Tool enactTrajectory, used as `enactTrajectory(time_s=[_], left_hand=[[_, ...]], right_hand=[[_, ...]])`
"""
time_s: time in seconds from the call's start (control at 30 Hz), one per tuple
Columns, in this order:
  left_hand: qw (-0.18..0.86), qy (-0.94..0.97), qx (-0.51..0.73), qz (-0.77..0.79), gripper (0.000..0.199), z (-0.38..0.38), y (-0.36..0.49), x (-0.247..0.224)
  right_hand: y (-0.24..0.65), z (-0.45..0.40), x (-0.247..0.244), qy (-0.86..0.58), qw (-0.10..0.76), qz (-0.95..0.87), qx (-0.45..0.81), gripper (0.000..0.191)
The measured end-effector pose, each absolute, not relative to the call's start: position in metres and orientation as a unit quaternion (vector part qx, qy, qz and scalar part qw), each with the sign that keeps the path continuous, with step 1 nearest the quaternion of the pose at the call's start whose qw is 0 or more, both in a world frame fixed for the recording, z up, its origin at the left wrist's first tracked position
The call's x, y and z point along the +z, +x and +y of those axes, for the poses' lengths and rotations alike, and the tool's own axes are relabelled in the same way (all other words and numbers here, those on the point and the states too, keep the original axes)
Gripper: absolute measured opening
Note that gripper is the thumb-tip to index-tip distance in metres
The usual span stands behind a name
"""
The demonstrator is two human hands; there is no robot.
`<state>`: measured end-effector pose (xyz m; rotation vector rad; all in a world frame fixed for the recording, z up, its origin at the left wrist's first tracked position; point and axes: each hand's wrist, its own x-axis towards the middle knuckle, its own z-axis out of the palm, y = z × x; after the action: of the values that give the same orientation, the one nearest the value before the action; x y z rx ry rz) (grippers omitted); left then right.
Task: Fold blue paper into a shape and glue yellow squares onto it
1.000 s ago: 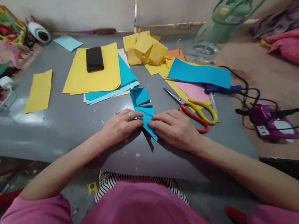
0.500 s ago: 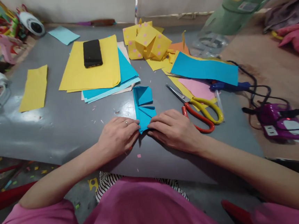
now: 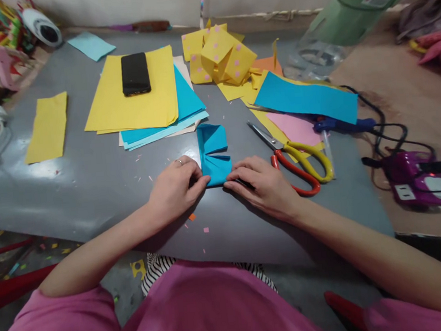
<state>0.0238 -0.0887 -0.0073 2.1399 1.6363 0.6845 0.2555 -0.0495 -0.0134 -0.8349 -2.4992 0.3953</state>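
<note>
A small blue folded paper piece [image 3: 215, 167] lies on the grey table, with pleats and slits along its right side and a straight fold at its near edge. My left hand [image 3: 179, 184] pinches the near left corner between thumb and curled fingers. At the near right corner, my right hand [image 3: 263, 185] grips the edge with thumb and fingertips. Just right of that hand rest scissors [image 3: 278, 147] with one red and one yellow handle, their blades slightly apart and pointing away.
A black phone [image 3: 135, 74] lies on yellow sheets [image 3: 103, 109] stacked over blue ones. Behind are yellow dotted paper shapes [image 3: 216, 52]. To the right are a blue strip [image 3: 307, 96], a glue gun [image 3: 344, 125], cables and a green bottle [image 3: 365, 8]. A yellow strip [image 3: 47, 128] lies left.
The near edge of the blue paper, uneven before, now looks folded flat and straight. My left hand's fingers have curled more, and my right hand has shifted slightly right and away.
</note>
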Motion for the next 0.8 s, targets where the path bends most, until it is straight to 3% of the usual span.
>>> enactTrajectory(time_s=[0.1,0.33,0.47,0.8], left_hand=[[0.14,0.756,0.234,0.596,0.012,-0.09,0.025,-0.01],[0.028,0.842,0.247,0.48,0.028,-0.093,0.017,-0.017],[0.013,0.878,0.232,0.419,0.033,-0.09,0.009,-0.014],[-0.039,0.879,0.236,0.412,0.035,-0.087,0.007,-0.017]], right_hand=[[0.255,-0.049,-0.014,-0.309,0.235,-0.909,0.148,0.02],[0.254,-0.05,-0.013,-0.31,0.235,-0.908,0.153,0.018],[0.257,-0.05,-0.014,-0.311,0.248,-0.905,0.153,0.018],[0.259,-0.052,-0.017,-0.283,0.244,-0.924,0.084,0.025]])
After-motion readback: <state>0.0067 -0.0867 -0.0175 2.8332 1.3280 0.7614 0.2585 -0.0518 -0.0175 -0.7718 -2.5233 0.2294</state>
